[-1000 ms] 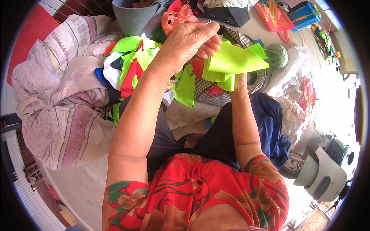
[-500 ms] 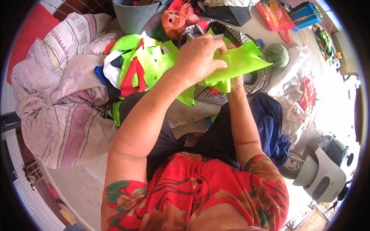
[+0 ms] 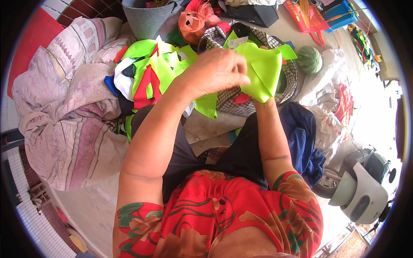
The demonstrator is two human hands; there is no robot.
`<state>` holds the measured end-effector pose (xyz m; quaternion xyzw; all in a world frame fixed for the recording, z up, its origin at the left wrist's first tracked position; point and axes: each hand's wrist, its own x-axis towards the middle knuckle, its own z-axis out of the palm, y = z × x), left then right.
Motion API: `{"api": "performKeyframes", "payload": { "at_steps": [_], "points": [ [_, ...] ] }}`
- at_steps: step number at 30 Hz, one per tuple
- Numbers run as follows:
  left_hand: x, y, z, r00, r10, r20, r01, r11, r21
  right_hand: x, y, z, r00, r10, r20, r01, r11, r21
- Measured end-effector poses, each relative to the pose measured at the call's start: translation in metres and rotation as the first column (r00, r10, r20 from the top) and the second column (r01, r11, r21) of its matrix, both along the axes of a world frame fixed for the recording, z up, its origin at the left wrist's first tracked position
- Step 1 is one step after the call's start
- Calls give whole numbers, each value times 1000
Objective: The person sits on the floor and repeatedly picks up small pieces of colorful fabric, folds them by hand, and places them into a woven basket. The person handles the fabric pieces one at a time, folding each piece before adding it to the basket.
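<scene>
As the lime-green cloth [image 3: 261, 73] covered the right hand [image 3: 264, 104], long axis roughly eleven-to-five o'clock, that hand was nearer, grip hidden; the left hand [image 3: 220, 71], fingers loosely curled, sat at the cloth's nine o'clock edge, contact unclear.

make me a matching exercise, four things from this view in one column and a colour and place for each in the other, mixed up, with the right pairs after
Column one
1. Watermelon
2. Bucket
3. Fabric piece
4. Crumpled cloth

Column two
A. Navy, right of the person's right forearm
B. Lime green, just right of the left hand
C. Striped green, right of the checked container
D. Grey, at the picture's top edge, left of centre

Right pairs: 1-C, 2-D, 3-B, 4-A
</scene>
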<state>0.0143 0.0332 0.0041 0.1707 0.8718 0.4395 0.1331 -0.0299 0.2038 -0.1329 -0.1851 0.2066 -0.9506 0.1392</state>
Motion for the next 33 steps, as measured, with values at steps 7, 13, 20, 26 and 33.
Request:
{"api": "performKeyframes", "payload": {
  "at_steps": [7,13,20,26,33],
  "points": [
    [-5,12,-10,957,205,-205,-195,978,70,15,-15,27,985,-20,171,-48,923,381],
    [-3,18,-19,962,259,-85,-252,964,85,15,-15,11,883,-447,-142,461,770,441],
    [-8,14,-19,943,300,-142,-304,953,-9,13,-19,12,933,-329,146,273,912,306],
    [-13,8,-11,951,307,-17,-301,941,152,10,-3,-8,916,-43,398,10,996,85],
    [-19,-2,-15,936,292,196,-348,851,393,8,-2,15,933,51,356,-59,998,10]
  ]
}}
